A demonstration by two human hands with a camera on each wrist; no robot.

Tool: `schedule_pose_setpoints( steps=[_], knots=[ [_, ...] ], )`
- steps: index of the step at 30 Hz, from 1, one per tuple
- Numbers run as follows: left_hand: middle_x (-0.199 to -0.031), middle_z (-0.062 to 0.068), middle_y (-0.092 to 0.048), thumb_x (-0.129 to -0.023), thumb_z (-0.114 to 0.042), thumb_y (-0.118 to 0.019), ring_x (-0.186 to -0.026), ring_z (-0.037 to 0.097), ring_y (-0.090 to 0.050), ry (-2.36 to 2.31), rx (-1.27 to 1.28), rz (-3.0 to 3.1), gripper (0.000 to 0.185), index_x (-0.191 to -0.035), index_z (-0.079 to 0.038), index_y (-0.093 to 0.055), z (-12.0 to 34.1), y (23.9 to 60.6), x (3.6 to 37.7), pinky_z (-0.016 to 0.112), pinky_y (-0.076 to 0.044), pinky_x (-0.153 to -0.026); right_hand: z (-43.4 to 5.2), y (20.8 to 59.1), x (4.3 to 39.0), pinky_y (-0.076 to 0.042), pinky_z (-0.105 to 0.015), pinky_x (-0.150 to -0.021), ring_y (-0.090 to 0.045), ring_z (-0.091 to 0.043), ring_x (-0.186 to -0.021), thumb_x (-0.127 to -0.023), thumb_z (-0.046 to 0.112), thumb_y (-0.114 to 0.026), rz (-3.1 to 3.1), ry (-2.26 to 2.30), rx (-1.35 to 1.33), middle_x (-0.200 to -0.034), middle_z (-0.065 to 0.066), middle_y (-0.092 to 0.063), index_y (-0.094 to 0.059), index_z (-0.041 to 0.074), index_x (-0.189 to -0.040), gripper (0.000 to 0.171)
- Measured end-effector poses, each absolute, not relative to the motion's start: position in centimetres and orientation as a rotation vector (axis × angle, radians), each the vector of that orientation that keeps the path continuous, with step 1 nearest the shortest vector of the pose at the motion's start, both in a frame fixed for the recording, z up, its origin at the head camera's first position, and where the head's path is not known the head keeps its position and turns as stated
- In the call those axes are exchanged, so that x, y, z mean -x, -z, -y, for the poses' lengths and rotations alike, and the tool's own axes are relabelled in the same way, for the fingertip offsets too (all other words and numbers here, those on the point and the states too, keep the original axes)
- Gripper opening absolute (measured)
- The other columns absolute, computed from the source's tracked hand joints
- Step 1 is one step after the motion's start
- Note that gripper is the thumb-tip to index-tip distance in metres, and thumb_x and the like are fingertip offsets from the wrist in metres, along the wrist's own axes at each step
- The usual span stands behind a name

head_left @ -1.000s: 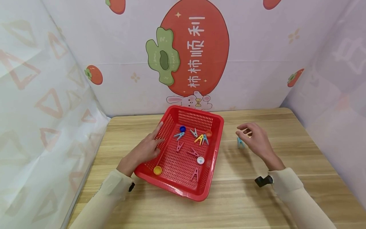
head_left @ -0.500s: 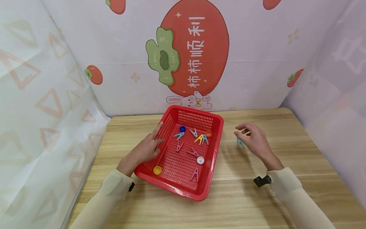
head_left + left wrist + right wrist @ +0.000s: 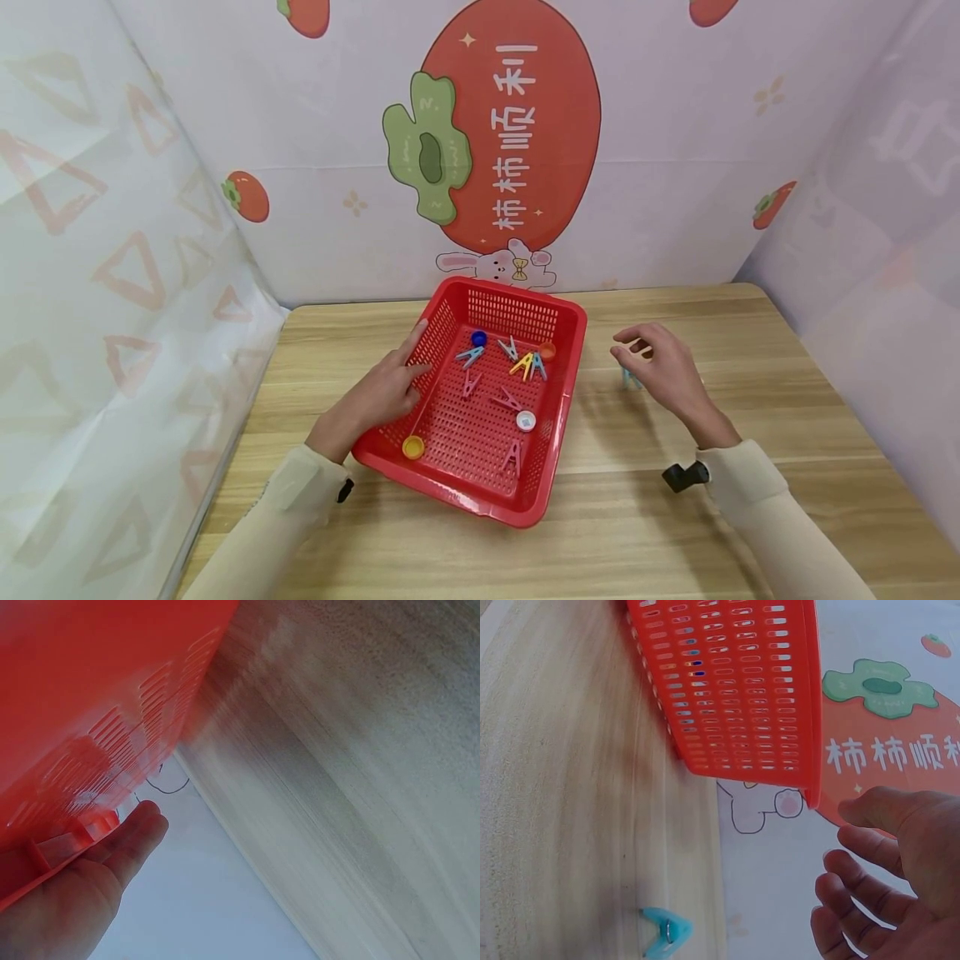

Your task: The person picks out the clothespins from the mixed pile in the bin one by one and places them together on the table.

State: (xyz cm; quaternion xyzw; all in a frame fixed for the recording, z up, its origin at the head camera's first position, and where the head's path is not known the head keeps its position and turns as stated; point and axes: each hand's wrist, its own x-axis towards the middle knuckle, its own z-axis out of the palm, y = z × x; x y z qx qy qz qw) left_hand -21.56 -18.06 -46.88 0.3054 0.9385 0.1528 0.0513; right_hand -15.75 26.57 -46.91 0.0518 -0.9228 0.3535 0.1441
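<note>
Two hands work at a table: the left hand (image 3: 382,392) rests with relaxed fingers on the red basket (image 3: 564,392), and the right hand (image 3: 663,367) hovers loosely curled, holding nothing, just above a blue peg (image 3: 665,933). A clean pickup likely means pinching the peg's sides squarely. Inside the basket beside the left hand lie more pegs (image 3: 525,363) and bottle caps (image 3: 526,421).

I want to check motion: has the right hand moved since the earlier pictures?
Yes. The right hand has drifted slightly left, toward the red basket, and now covers more of the blue clothespin on the table.
</note>
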Motion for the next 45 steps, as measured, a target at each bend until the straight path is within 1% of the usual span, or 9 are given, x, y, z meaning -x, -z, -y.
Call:
schedule_pose_setpoints(
  steps=[8,16,26,33,45],
  knots=[
    [-0.186,0.007,-0.001,-0.094,0.003,-0.073,-0.155,0.043,-0.046,-0.461,-0.923,-2.857,0.051,-0.145,0.002,-0.068,18.1,46.9,21.5,0.053,-0.056,-0.115,-26.0,46.6,15.8,-0.061,-0.056,-0.092,-0.069,-0.037,-0.106,-0.103,0.02,-0.075,2.669,-1.035,-0.137,-0.12,-0.02,-0.072,-0.076,0.001,-0.122,0.027],
    [-0.186,0.008,-0.002,-0.093,0.003,-0.073,-0.153,0.043,-0.047,-0.462,-0.924,-2.854,0.052,-0.145,0.001,-0.068,18.1,46.9,21.6,0.053,-0.056,-0.114,-25.5,46.5,15.8,-0.062,-0.061,-0.095,-0.067,-0.036,-0.107,-0.104,0.021,-0.075,2.684,-1.049,-0.135,-0.123,-0.021,-0.071,-0.076,0.001,-0.123,0.028],
    [-0.186,0.005,0.001,-0.094,0.001,-0.073,-0.152,0.042,-0.048,-0.468,-0.908,-2.848,0.052,-0.146,0.001,-0.067,18.1,46.9,21.5,0.053,-0.057,-0.112,-24.4,46.4,16.2,-0.063,-0.06,-0.095,-0.068,-0.038,-0.108,-0.103,0.019,-0.076,2.703,-1.03,-0.148,-0.122,-0.021,-0.072,-0.076,0.002,-0.122,0.026],
    [-0.186,0.007,-0.002,-0.094,0.001,-0.073,-0.154,0.043,-0.047,-0.463,-0.927,-2.856,0.052,-0.145,0.002,-0.068,18.0,46.8,21.6,0.053,-0.058,-0.112,-24.0,46.0,16.2,-0.063,-0.06,-0.095,-0.068,-0.039,-0.111,-0.102,0.021,-0.077,2.717,-1.027,-0.162,-0.124,-0.021,-0.072,-0.076,0.003,-0.122,0.026],
    [-0.186,0.007,-0.002,-0.094,0.001,-0.074,-0.154,0.043,-0.046,-0.462,-0.917,-2.853,0.052,-0.146,0.001,-0.068,17.9,46.6,21.5,0.053,-0.058,-0.111,-23.5,46.1,16.6,-0.063,-0.059,-0.094,-0.068,-0.038,-0.109,-0.102,0.019,-0.077,2.711,-1.041,-0.182,-0.122,-0.02,-0.073,-0.077,0.002,-0.119,0.024]
  ],
)
